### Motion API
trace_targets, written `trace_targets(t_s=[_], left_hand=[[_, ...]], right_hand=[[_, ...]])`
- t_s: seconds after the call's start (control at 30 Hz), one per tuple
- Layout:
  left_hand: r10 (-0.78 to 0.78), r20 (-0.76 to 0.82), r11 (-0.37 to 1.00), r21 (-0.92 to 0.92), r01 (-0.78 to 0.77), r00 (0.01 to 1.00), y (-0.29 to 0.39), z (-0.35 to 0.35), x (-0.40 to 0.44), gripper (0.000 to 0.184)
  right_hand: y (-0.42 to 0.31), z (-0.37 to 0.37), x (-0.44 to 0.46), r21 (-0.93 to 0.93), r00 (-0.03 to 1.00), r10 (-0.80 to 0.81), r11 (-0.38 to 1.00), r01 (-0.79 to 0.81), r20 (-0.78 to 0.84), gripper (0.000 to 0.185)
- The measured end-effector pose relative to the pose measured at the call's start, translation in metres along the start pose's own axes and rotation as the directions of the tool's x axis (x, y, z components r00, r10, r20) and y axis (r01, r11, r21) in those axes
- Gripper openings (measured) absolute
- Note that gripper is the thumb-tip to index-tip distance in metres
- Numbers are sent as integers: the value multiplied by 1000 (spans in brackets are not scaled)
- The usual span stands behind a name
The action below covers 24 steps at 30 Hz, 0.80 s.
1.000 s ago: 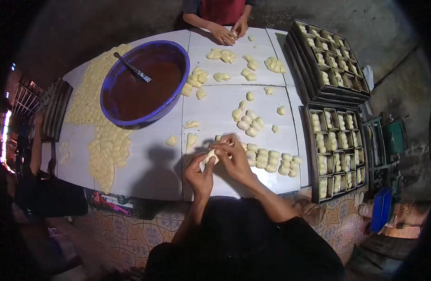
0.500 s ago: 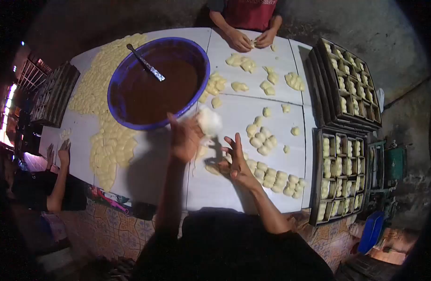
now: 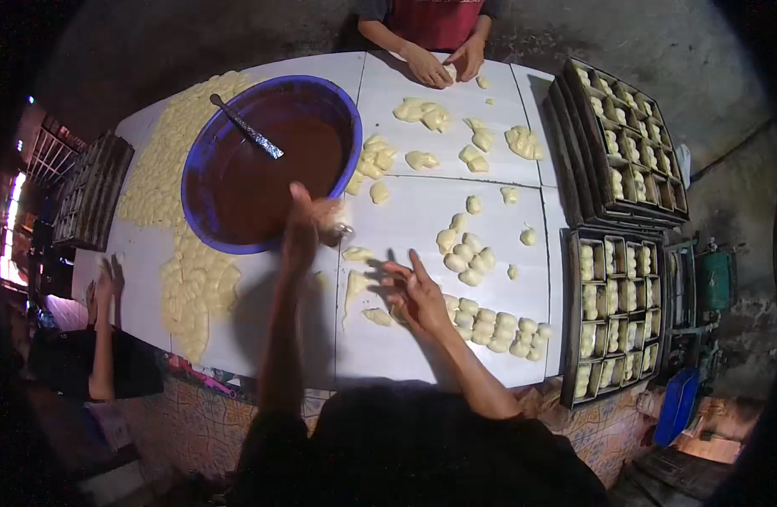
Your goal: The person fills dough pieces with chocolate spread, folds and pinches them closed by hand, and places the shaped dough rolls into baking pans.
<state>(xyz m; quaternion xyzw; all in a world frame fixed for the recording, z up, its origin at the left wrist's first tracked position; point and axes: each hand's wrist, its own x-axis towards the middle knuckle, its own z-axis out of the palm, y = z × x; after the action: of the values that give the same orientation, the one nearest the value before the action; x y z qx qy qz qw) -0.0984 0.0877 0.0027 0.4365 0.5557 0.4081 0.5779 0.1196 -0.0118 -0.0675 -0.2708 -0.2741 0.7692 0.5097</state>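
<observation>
My left hand [image 3: 305, 228] is raised in front of the purple basin [image 3: 186, 198], thumb up and fingers blurred, around something pale and shiny that I cannot make out. My right hand [image 3: 420, 297] hovers, fingers spread and holding nothing, just left of rows of shaped dough [image 3: 494, 328]. Between the hands, loose dough pieces [image 3: 355, 286] lie on the white tabletop [image 3: 380, 355]. A cluster of dough balls [image 3: 470, 258] sits beyond my right hand. Brown filling [image 3: 278, 182] fills much of the basin, with a spoon [image 3: 249, 131] in it.
Flattened dough [image 3: 194, 287] covers the table's left part. Stacked trays [image 3: 625, 144] and another divided tray [image 3: 612, 317] holding dough stand at right. More trays [image 3: 92, 190] stand at left. A co-worker's hands [image 3: 443, 69] work at the far edge; another person's hands [image 3: 108, 283] are at left.
My hands have parted from the dough they held together. My left hand went up and left towards the basin; my right hand opened. The view has also shifted.
</observation>
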Motion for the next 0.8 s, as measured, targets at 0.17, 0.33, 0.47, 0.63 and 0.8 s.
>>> trace_targets(t_s=[0.17,0.33,0.47,0.63,0.8], left_hand=[[-50,5,854,-519,45,999,-16,95,-105,101],[-147,21,921,-361,144,989,-26,131,-143,57],[159,74,987,-5,-159,985,-83,141,-150,42],[112,150,993,-54,-105,982,-64,165,-169,20],[-128,115,990,-46,133,985,-85,178,-166,14]], right_hand=[[-8,2,-21,162,985,116,982,-95,-127,32],[-21,16,-68,-952,807,-570,132,277,156,31],[-36,-15,-93,-892,784,-483,15,452,389,29],[-50,-23,-115,-811,826,-562,464,356,41,15],[-51,-27,-140,-819,904,-420,489,299,79,17]])
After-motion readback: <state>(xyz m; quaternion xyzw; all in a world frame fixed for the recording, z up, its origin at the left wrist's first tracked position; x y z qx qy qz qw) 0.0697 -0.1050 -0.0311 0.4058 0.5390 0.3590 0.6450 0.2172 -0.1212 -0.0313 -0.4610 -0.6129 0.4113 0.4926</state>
